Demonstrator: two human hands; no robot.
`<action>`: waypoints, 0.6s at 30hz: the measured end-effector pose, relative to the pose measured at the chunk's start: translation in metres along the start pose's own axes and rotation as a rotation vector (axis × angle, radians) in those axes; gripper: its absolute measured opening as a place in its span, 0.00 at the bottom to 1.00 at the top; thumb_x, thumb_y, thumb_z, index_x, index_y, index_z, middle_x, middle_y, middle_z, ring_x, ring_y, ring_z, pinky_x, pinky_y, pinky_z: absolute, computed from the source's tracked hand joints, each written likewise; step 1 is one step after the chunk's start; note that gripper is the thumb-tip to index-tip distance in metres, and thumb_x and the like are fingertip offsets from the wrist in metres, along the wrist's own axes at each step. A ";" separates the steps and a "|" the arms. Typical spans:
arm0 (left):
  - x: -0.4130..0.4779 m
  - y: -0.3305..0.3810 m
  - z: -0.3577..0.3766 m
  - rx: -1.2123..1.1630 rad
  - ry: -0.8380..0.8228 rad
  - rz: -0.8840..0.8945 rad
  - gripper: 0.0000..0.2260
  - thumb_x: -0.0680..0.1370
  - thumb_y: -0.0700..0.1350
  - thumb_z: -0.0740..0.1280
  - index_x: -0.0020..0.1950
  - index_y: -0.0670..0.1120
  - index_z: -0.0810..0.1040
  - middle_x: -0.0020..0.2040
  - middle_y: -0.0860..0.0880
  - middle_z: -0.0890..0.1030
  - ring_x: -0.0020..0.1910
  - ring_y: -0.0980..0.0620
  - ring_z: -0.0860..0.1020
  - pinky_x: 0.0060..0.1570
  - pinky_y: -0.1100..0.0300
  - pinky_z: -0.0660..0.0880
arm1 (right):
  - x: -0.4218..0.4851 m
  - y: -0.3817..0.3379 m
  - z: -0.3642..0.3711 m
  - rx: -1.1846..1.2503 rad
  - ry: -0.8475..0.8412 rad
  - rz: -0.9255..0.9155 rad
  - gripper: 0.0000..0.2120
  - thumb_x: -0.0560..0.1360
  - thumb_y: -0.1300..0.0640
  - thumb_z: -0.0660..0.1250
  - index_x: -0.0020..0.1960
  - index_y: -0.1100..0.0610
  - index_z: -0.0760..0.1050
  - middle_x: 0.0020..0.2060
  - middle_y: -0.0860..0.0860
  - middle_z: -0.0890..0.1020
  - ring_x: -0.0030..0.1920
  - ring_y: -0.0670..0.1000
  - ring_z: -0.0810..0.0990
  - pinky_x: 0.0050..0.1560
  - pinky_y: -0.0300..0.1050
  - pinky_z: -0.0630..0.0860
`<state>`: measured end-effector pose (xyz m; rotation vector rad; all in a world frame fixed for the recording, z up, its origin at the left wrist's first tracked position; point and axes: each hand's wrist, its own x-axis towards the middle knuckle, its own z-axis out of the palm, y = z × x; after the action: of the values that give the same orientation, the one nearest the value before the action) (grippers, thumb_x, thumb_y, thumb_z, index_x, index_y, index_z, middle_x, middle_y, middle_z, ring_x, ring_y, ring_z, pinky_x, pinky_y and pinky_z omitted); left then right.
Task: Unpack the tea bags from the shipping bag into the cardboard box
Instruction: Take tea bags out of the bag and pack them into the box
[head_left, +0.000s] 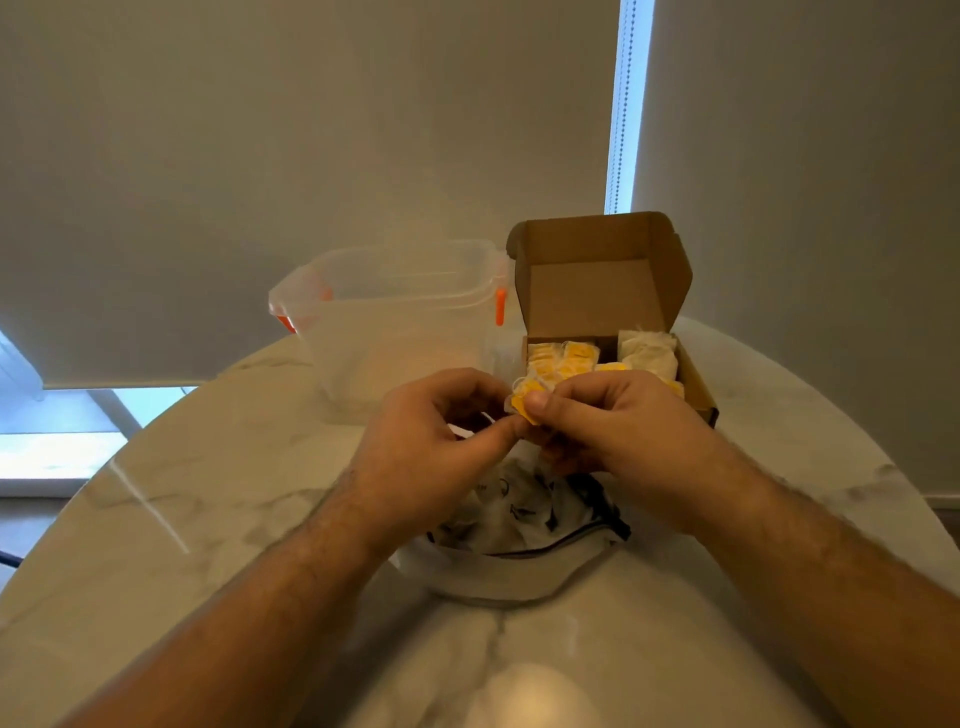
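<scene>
An open cardboard box (698, 387) stands at the back right of the table with its lid up; several yellow-tagged tea bags (563, 358) and a pale bundle lie inside. In front of it, above the white shipping bag (511, 566) with its open zip mouth, both hands meet. My left hand (431, 447) and my right hand (618, 431) together pinch a small bunch of tea bags (522, 402) with yellow tags between thumbs and fingers. The bag's inside is partly hidden by my hands.
A clear plastic container (400, 317) with orange clips stands left of the box. The round marble table (208, 493) curves away at both sides. Roller blinds hang behind it.
</scene>
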<state>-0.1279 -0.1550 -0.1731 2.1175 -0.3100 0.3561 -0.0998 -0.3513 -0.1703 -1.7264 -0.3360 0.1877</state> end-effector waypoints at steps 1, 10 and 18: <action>0.001 0.001 -0.001 -0.021 -0.022 0.001 0.04 0.78 0.48 0.74 0.52 0.53 0.85 0.45 0.55 0.86 0.46 0.54 0.85 0.44 0.55 0.82 | 0.001 0.000 -0.001 -0.061 0.012 -0.013 0.12 0.77 0.45 0.72 0.44 0.51 0.88 0.40 0.52 0.87 0.45 0.55 0.86 0.48 0.53 0.86; 0.020 0.020 -0.008 0.294 -0.002 0.112 0.07 0.81 0.48 0.67 0.51 0.54 0.85 0.40 0.58 0.83 0.43 0.58 0.81 0.43 0.56 0.80 | 0.004 0.000 -0.018 -0.281 0.202 -0.096 0.12 0.73 0.37 0.71 0.46 0.46 0.81 0.44 0.43 0.83 0.47 0.46 0.82 0.40 0.39 0.81; 0.052 0.038 -0.004 0.306 -0.099 0.178 0.07 0.79 0.53 0.70 0.53 0.51 0.84 0.44 0.55 0.84 0.43 0.58 0.82 0.46 0.54 0.83 | 0.010 -0.005 -0.033 -0.250 0.169 -0.205 0.04 0.75 0.49 0.74 0.50 0.43 0.84 0.43 0.42 0.86 0.47 0.45 0.85 0.50 0.46 0.84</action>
<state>-0.0937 -0.1760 -0.1231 2.4194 -0.5321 0.4250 -0.0806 -0.3778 -0.1584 -1.9243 -0.4222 -0.1555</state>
